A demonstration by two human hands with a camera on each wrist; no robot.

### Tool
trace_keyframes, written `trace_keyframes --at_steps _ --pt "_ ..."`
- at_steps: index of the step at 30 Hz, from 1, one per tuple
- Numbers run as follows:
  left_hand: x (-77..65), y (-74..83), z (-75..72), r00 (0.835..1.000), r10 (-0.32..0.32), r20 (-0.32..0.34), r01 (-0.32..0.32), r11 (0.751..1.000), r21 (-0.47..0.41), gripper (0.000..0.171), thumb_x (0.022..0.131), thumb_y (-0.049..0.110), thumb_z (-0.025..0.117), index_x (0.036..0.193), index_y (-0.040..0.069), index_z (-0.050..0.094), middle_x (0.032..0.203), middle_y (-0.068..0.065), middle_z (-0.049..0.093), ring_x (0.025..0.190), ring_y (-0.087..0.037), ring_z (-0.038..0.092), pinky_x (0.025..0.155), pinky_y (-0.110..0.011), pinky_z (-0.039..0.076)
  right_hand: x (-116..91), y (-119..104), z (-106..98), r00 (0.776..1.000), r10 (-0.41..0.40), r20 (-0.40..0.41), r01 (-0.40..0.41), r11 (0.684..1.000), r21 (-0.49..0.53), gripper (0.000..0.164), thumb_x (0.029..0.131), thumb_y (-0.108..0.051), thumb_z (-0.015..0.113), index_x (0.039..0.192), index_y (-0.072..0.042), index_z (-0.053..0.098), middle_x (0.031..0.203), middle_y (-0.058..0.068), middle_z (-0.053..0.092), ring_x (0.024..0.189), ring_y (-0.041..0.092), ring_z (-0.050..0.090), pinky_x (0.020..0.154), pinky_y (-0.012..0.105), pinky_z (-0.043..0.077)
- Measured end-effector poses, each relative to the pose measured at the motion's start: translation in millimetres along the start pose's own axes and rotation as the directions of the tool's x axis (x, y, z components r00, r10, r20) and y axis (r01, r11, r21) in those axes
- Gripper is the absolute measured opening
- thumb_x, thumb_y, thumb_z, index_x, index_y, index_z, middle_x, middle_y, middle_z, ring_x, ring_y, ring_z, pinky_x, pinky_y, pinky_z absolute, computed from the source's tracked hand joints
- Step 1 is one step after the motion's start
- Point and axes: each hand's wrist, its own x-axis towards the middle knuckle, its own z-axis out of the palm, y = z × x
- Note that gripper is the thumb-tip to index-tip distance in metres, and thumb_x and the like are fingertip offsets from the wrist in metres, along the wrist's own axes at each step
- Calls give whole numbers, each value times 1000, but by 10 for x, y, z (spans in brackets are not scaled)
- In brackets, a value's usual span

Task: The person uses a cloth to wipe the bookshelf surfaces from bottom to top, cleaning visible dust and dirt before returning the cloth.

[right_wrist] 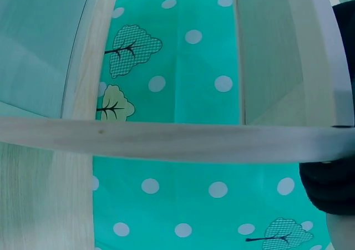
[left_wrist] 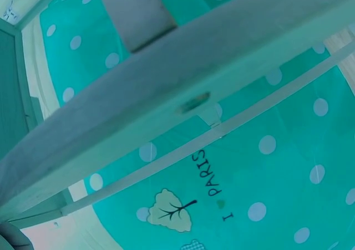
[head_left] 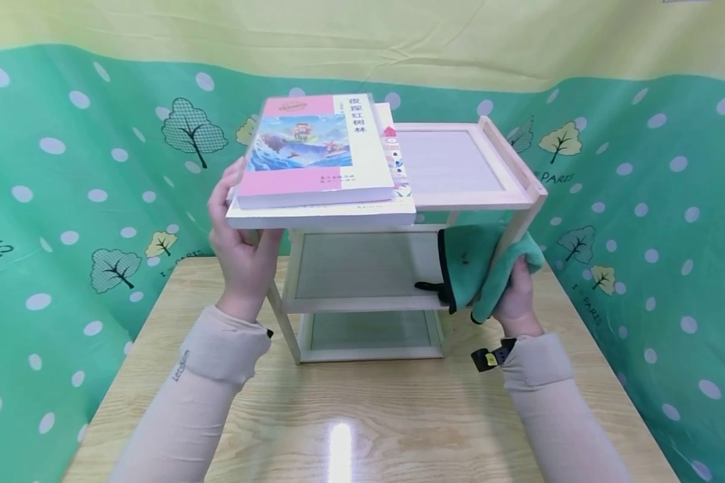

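Note:
A pale wooden three-tier rack (head_left: 368, 305) stands on the table. Two books lie stacked on the left of its top tier, a pink-and-white book (head_left: 368, 154) above a larger white one (head_left: 405, 194). My left hand (head_left: 244, 251) grips the rack's top left corner, fingers along the books' left edge and thumb beneath them; the books hide part of this hold. With my right hand (head_left: 516, 302) I hold a green cloth (head_left: 468, 258) with black edging, wrapped about the rack's front right post (head_left: 510, 231). A black loop hangs off the cloth over the middle tier.
The wood-grain table (head_left: 393, 416) extends in front of the rack. A green and yellow dotted curtain (head_left: 78, 201) with printed trees surrounds the table at the back and sides. A rack rail (left_wrist: 166, 78) crosses close in the left wrist view, and a bar (right_wrist: 194, 142) crosses the right wrist view.

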Motion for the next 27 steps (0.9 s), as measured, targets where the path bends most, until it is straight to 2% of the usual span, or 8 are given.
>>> trace_keyframes --at_steps 7,14,18,21,24,27 --pt "-11 11 -8 1000 -2 2 2 1000 21 90 85 65 64 131 -9 41 143 -17 54 138 -24 48 113 -42 41 -24 -38 7 1000 -10 -17 10 1000 -6 40 90 -52 64 103 -16 54 84 -6 54 76 5 53 76 18 43" --pt "-24 17 -12 1000 -14 7 14 1000 17 90 85 65 64 131 -8 41 145 -16 53 138 -23 48 114 -42 41 48 -98 27 999 -41 25 42 999 -20 40 90 -52 63 98 -15 50 86 -5 53 79 6 53 75 20 43" --pt "-19 19 -15 1000 -11 6 11 1000 26 89 85 65 64 131 -8 41 144 -15 54 138 -23 48 113 -41 42 105 -170 57 999 -24 33 25 999 -34 47 91 -54 62 117 -16 52 108 -4 55 99 7 51 89 23 39" --pt "-17 21 -19 1000 -7 7 6 999 38 89 86 66 63 131 -8 41 144 -14 54 137 -23 49 113 -41 42 137 -222 84 1000 -10 1 10 998 -63 57 90 -55 61 131 -17 49 124 -3 53 110 7 48 97 24 36" --pt "-15 23 -20 1000 -3 9 2 999 42 88 87 64 63 131 -8 41 145 -14 54 137 -23 49 113 -41 42 168 -272 109 999 6 -46 -11 994 -113 66 90 -57 60 141 -17 44 136 -1 49 121 10 44 104 25 32" --pt "-9 28 -19 1000 0 13 -1 999 42 87 87 63 63 131 -8 40 145 -14 53 137 -23 49 113 -41 41 199 -332 136 997 27 -70 -38 985 -170 76 90 -59 56 150 -18 36 150 2 39 135 16 34 115 29 23"
